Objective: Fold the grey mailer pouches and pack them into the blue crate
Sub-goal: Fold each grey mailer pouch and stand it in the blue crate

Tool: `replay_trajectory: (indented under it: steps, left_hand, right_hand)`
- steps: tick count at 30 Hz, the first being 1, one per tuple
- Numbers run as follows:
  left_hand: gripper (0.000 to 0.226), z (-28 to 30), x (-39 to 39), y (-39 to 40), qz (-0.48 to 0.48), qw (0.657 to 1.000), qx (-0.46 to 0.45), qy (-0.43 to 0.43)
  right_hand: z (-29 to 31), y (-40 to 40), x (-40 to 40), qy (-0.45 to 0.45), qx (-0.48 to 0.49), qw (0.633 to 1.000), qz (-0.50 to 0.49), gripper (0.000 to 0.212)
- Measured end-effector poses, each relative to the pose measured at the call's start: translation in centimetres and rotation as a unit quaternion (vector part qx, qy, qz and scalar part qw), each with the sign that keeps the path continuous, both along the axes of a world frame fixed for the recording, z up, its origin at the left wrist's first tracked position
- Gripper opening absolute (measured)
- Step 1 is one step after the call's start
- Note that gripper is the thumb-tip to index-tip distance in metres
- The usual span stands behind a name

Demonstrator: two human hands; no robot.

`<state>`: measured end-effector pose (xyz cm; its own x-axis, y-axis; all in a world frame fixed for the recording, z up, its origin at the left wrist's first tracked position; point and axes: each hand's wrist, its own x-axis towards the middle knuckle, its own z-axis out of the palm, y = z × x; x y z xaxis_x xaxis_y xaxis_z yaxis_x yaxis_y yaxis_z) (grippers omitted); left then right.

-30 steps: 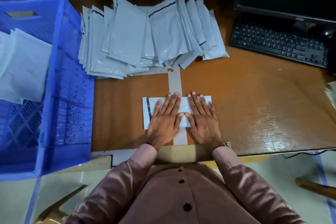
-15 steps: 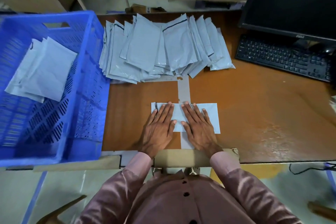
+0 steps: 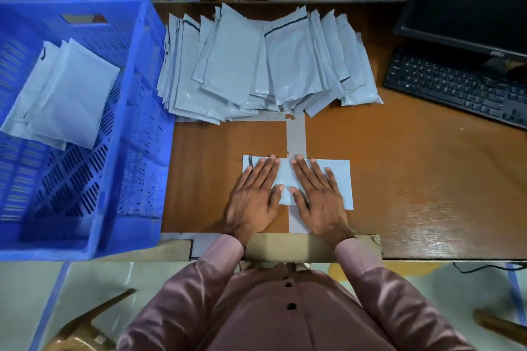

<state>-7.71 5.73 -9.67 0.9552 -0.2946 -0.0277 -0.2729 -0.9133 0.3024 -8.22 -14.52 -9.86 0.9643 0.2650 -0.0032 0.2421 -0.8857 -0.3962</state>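
Folded pouch (image 3: 339,182) no further shifted, both flat hands (image 3: 253,194) still atop, on taped wooden desk (image 3: 413,179).

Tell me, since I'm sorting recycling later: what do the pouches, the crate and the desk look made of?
Grey mailer pouches: thin glossy plastic film, judging by wrinkles and shine. Blue crate: rigid moulded plastic, with slotted walls. Desk: wood or wood-look laminate, brown, with a glossy finish that reflects light; which one is unclear.

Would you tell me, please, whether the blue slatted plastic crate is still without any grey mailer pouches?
No, several grey mailer pouches already lie inside the blue slatted plastic crate, leaning against its left side.
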Motion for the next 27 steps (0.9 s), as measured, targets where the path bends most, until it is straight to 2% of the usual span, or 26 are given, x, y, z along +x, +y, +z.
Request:
replay_trajectory:
  steps: [5,10,13,17,22,25,27]
  left_hand:
    - [0.059,0.1,0.0,0.0,-0.001,1.000,0.005,0.006]
    - [0.060,0.7,0.4,0.5,-0.006,1.000,-0.012,0.019]
    - [0.063,2.1,0.8,0.7,-0.018,0.999,-0.007,0.034]
    - [0.073,3.6,1.8,0.6,-0.030,0.997,0.004,0.071]
    - [0.090,5.3,3.9,-0.4,-0.044,0.992,0.062,0.096]
    - [0.087,6.5,5.1,-1.2,-0.039,0.986,0.050,0.157]
    - [0.074,7.2,5.6,-1.4,-0.037,0.984,0.041,0.170]
  right_hand:
    - [0.2,0.0,0.0,0.015,0.032,0.999,-0.005,0.057]
    - [0.5,-0.8,0.0,0.025,0.154,0.986,-0.050,0.055]
    - [0.9,-1.6,0.0,0.008,0.116,0.992,-0.048,0.056]
    - [1.7,-2.1,0.3,0.034,0.039,0.997,-0.053,0.067]
    - [3.3,-2.2,1.5,0.060,-0.038,0.997,-0.023,0.077]
    - [4.5,-2.3,2.7,0.066,-0.071,0.995,-0.011,0.084]
    - [5.2,-2.1,3.5,0.097,-0.081,0.992,-0.005,0.079]
